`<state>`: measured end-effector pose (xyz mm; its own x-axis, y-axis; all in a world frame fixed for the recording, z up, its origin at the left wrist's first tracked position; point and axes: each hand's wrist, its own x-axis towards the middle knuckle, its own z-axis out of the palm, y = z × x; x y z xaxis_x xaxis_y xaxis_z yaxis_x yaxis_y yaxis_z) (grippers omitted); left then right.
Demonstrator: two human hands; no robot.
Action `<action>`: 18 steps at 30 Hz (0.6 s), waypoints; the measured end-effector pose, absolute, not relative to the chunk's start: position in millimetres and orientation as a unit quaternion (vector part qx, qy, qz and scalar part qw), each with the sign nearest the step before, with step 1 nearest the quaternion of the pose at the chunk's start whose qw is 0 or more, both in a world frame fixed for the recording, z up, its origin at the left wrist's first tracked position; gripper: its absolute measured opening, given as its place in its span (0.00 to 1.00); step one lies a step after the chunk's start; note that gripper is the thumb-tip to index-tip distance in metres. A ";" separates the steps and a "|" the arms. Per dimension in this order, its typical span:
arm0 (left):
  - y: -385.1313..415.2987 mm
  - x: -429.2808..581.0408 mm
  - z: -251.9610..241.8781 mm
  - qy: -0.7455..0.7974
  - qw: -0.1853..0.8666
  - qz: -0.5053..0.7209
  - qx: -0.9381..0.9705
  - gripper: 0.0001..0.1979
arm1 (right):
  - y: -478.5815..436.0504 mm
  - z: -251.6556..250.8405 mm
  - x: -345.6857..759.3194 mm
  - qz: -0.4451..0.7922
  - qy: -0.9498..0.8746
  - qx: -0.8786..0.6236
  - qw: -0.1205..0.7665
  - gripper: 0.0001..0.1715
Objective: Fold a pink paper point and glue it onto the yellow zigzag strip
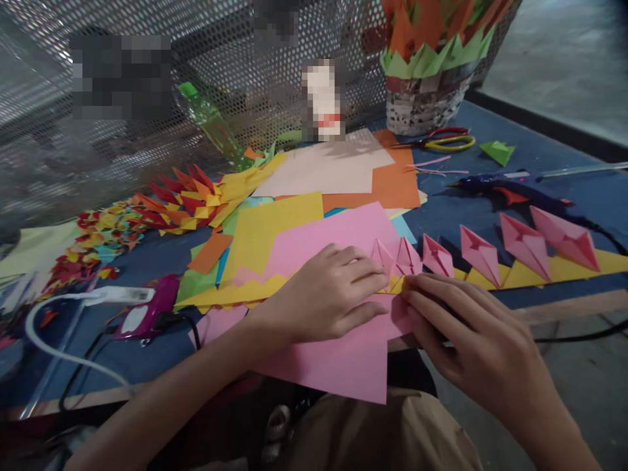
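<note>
A long yellow folded paper strip runs along the table's front edge, with several pink folded paper pieces standing on it. My left hand lies over the strip's middle, fingers stretched and slightly apart, beside the leftmost pink pieces. The fingers of my right hand are pressed together on the strip just below the small pink pieces, their tips pinching its yellow edge. Under both hands lies a pink sheet that hangs over the table edge.
A blue glue gun lies at the right, near scissors and a woven basket. Farther left are a green bottle, folded paper chains and a purple power adapter with cables. Coloured sheets cover the middle.
</note>
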<state>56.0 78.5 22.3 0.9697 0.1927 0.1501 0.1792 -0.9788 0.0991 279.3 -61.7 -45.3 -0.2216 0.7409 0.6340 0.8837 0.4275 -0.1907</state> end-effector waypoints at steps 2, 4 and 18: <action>77.9 56.4 20.9 0.080 0.013 0.089 0.993 0.21 | -61.2 -44.8 280.3 -0.102 -0.776 -0.523 0.338 0.18; 76.5 56.2 19.1 0.072 -0.008 0.100 0.992 0.23 | -61.1 -44.1 281.2 -0.100 -0.775 -0.523 0.339 0.17; 68.7 57.3 24.2 0.124 0.005 0.091 0.988 0.23 | -60.5 -37.6 279.2 -0.113 -0.787 -0.526 0.301 0.15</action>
